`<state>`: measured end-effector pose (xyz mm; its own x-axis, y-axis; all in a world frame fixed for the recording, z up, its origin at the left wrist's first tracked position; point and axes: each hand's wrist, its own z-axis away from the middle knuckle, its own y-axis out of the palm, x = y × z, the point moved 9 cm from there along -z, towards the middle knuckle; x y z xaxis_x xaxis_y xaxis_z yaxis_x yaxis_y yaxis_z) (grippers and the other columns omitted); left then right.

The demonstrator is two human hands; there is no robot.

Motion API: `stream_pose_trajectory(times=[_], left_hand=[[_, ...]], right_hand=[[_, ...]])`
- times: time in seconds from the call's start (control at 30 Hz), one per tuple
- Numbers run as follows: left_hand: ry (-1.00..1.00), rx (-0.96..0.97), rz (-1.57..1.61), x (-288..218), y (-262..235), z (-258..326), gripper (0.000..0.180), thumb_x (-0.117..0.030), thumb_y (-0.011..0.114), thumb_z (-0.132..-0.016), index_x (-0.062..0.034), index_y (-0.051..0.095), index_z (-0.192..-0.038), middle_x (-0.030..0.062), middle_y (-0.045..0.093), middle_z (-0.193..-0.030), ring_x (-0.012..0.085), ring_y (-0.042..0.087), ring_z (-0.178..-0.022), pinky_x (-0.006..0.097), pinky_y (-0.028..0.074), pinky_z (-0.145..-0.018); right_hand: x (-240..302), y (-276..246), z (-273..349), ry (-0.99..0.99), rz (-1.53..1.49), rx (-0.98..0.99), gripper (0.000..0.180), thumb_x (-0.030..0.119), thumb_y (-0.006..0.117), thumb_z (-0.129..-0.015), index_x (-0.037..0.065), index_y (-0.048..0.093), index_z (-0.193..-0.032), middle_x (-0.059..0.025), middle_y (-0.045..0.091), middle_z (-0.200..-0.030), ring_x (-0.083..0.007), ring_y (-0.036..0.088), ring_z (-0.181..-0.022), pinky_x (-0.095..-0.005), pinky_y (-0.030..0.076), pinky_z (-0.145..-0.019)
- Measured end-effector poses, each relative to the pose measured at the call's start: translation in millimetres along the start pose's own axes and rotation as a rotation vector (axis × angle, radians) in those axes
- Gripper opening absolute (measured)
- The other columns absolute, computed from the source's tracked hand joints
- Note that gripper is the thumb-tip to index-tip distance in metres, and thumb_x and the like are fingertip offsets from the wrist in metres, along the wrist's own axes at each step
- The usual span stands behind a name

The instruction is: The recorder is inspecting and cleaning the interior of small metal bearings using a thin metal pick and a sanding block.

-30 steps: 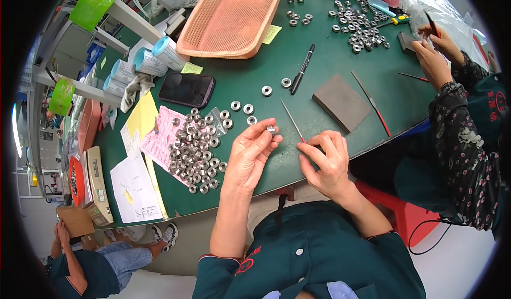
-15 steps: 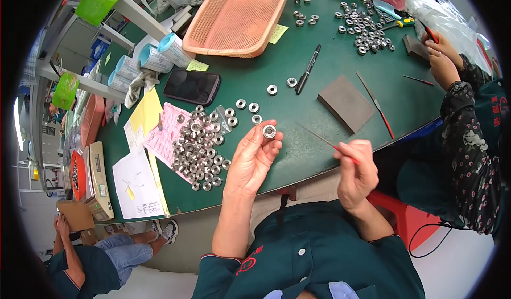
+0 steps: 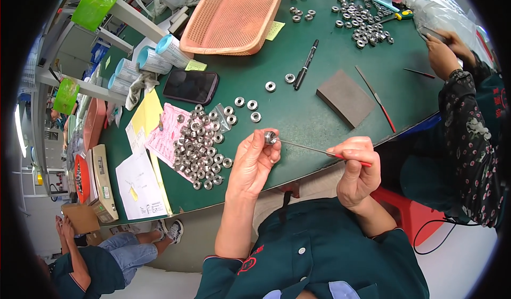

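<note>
Now the pinching right hand point(image 3: 359, 170) brings the file point(image 3: 306, 146) to the ring point(image 3: 269, 137) pinched by the left hand point(image 3: 253, 163), apparently engaging it.

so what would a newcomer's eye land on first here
Probably the big salmon-pink basket at the top of the green table. Then the heap of shiny metal rings on the table's left side. Front and centre, the left hand holds one ring, the right hand aiming a thin red-handled tool toward it.

The left hand point(image 3: 252, 163) pinches a metal ring point(image 3: 270, 137); the right hand point(image 3: 359, 174) holds a thin red-handled tool point(image 3: 335, 155) seemingly touching it.
</note>
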<state>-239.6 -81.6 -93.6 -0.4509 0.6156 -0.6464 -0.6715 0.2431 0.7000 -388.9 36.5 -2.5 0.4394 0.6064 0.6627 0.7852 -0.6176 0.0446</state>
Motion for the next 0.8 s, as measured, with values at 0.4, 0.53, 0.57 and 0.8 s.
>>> stream_pose_trajectory(times=[0.4,0.53,0.57,0.8], left_hand=[[-0.049,0.087,0.036,16,31,1,0.034,-0.032,0.06,-0.085,0.0013,0.057,-0.09,0.0029,0.053,-0.067,0.009,0.044,-0.056,0.022,0.033,-0.053],[-0.017,0.006,0.132,10,18,0,0.032,-0.031,0.062,-0.084,0.0002,0.059,-0.087,0.0023,0.052,-0.066,0.0088,0.043,-0.056,0.023,0.033,-0.053],[-0.007,0.014,0.074,10,26,1,0.031,-0.031,0.062,-0.084,-0.0001,0.059,-0.086,0.002,0.052,-0.065,0.0086,0.042,-0.055,0.023,0.033,-0.053],[0.041,-0.006,0.096,1,16,-1,0.026,-0.027,0.062,-0.085,-0.001,0.059,-0.085,0.0029,0.055,-0.067,0.0093,0.044,-0.055,0.023,0.035,-0.053]], right_hand=[[-11,30,0,0.019,0.14,0.145,0.005,0.005,0.055,-0.086,0.001,0.057,-0.087,-0.0103,0.063,-0.075,-0.0188,0.052,-0.07,-0.0283,0.044,-0.063],[-17,15,-2,0.061,0.122,0.016,0.007,0.003,0.065,-0.075,0.001,0.061,-0.081,-0.0061,0.061,-0.071,-0.0214,0.053,-0.066,-0.0296,0.044,-0.06],[-17,22,-2,0.063,0.119,0.035,0.007,0.003,0.065,-0.076,0.001,0.061,-0.081,-0.0059,0.062,-0.072,-0.0211,0.053,-0.066,-0.0294,0.044,-0.06],[-31,19,1,0.135,0.1,-0.005,0.007,0.003,0.064,-0.076,0.003,0.06,-0.082,-0.0056,0.06,-0.07,-0.0201,0.051,-0.069,-0.0294,0.043,-0.06]])
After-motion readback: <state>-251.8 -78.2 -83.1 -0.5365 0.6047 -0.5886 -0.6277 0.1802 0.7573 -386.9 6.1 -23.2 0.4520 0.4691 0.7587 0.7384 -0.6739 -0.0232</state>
